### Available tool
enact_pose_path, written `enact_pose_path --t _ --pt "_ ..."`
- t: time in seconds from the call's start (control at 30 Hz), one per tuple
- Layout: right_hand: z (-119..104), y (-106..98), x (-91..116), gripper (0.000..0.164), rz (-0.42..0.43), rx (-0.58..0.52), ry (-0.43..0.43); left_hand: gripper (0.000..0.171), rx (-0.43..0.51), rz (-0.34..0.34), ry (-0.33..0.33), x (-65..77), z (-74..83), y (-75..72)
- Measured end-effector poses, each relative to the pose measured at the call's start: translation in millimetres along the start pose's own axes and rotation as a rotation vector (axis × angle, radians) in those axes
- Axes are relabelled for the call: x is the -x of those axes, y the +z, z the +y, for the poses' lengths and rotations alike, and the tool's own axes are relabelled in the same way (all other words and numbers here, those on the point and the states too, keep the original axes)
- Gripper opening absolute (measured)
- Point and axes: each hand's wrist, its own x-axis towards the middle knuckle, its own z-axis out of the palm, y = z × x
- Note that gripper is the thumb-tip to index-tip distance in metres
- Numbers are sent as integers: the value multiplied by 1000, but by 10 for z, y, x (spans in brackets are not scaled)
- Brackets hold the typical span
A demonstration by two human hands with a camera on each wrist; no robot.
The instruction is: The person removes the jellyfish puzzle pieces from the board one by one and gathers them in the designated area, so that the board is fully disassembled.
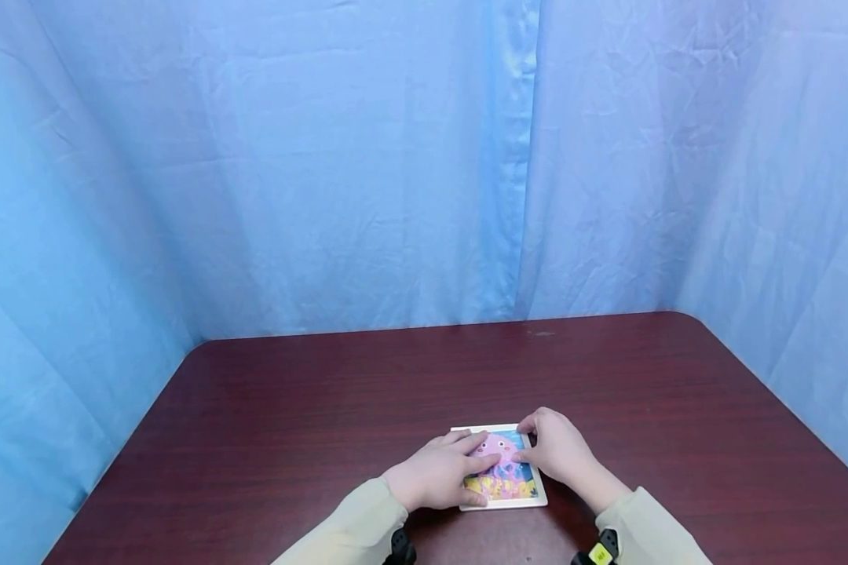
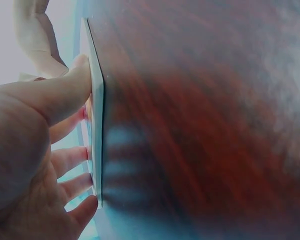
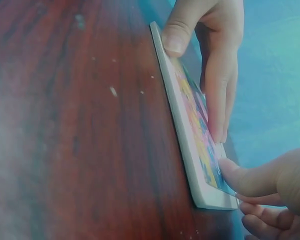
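Note:
A small square picture board [image 1: 503,503] lies flat on the dark red table, with a pale raised rim around a pink sea creature on blue and yellow. My left hand [image 1: 441,471] rests on its left part, fingers spread across the picture and thumb near the lower rim. In the left wrist view, those fingertips [image 2: 77,186] press down along the board. My right hand [image 1: 558,447] is at the board's right side and pinches there; its thumb [image 3: 233,172] lies on the picture while the other fingers curl at the rim. The fingers hide parts of the picture.
The dark red wood-grain table [image 1: 311,408] extends around the board, with rounded far corners. Blue curtains [image 1: 367,173] hang behind it and along both sides. Small pale specks [image 3: 113,91] mark the tabletop near the board.

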Motion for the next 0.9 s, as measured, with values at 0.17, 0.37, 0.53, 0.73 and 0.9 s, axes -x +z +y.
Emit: enact_pose_path --t 0.17,0.37,0.53,0.73,0.9 --pt "14 -2 -41 34 -85 -59 23 61 -7 -4 -2 5 7 -7" --pt "9 -28 -75 35 -151 -84 32 59 -1 -15 4 8 13 -25" --pt "32 -18 -75 37 -135 -101 -3 60 15 -25 3 11 14 -42" --pt "49 -29 -69 36 -129 -115 14 60 21 -31 0 2 18 -21" --pt "59 -11 -62 33 -122 -124 5 61 18 -29 -1 1 21 -3"
